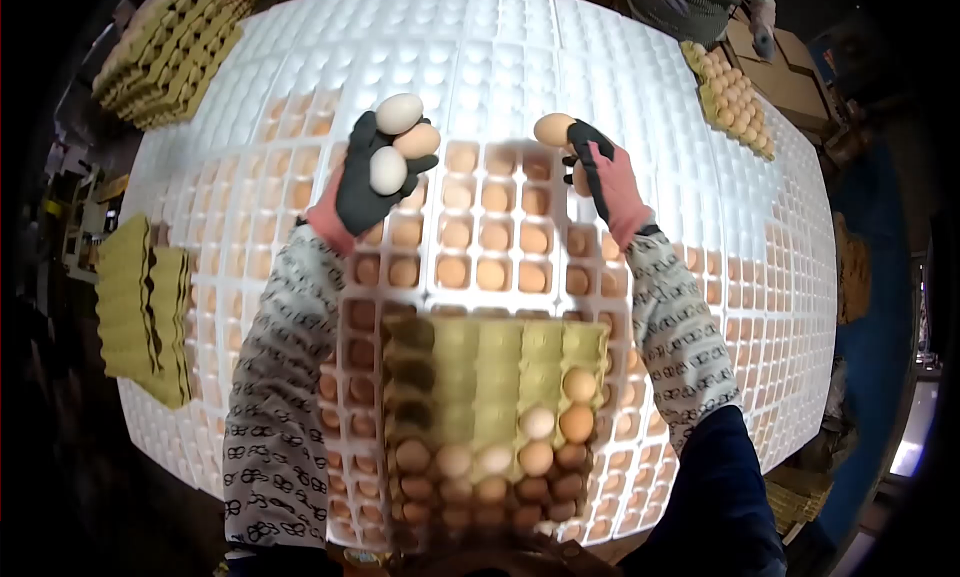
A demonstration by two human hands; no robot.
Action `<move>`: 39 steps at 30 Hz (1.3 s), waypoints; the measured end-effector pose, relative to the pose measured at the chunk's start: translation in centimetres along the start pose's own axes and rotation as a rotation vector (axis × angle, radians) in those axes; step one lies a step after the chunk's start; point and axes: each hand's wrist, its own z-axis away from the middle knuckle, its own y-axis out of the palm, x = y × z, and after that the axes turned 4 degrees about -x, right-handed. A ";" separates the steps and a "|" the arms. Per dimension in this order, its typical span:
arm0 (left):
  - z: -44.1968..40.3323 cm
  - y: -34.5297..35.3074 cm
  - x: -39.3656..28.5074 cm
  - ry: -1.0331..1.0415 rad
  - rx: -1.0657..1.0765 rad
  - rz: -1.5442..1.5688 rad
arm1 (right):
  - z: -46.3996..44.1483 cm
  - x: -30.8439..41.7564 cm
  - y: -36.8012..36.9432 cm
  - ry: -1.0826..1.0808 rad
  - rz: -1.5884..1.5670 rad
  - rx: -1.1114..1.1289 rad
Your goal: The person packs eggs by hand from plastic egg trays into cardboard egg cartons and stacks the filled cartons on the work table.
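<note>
White egg trays point(640, 107) spread across the table, with a partly filled pulp carton point(492, 367) lying nearer the body than both gloved hands. The left hand point(368, 185), palm up, curls around three eggs point(388, 170) lying against palm and fingers. The right hand point(602, 175) pinches a tan egg point(553, 130) at its fingertips; I cannot tell whether it grips another egg point(582, 181) underneath.
</note>
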 end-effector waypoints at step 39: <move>17.6 15.1 -6.4 0.425 0.662 -1.042 | 25.1 2.4 -5.6 -0.429 0.989 0.587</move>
